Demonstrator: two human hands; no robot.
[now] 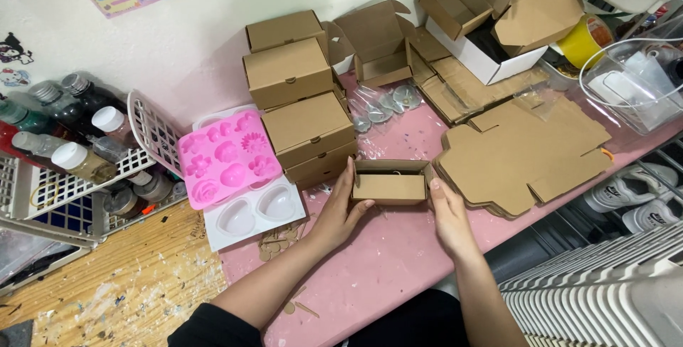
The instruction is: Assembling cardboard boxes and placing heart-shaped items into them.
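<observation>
A small brown cardboard box (390,185), partly folded with its top open, rests on the pink table top (384,269). My left hand (340,208) grips its left end, fingers wrapped along the front and side. On the box's right end lies my right hand (447,212), thumb against the side wall. Just right of the box lies a stack of flat unfolded cardboard blanks (523,151). To its left stand several closed brown boxes (306,116) stacked in a pile.
A pink silicone flower mould (226,155) lies on white heart moulds (256,212). White baskets of bottles (78,155) sit at left. More open boxes (491,19), clear bags (388,101), a yellow tape roll (580,44), a plastic tub (633,83), a radiator (605,297).
</observation>
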